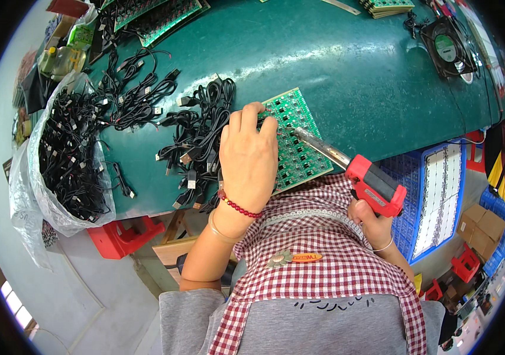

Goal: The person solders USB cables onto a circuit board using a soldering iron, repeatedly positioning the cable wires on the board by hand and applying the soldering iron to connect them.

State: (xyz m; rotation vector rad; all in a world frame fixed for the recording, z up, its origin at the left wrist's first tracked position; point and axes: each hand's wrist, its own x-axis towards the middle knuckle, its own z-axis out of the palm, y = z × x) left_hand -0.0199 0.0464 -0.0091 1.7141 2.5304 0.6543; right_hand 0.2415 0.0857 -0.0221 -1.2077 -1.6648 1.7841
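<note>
Circuit board [303,152], green, probably light, stiff and fragile, best held by its edges, lies at the front of the bench [376,89] under my left hand [248,148], pinched narrow, its hold unclear, while my right hand [373,225] grips the soldering iron [357,168] by its handle [378,186].

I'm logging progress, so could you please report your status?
Right hand holding soldering iron, pointed at circuit board. Left hand over board's left side. Cables piled left.

Bright light lays pale glare across the green tabletop [382,100], and the fisheye view curves and darkens outward.
</note>
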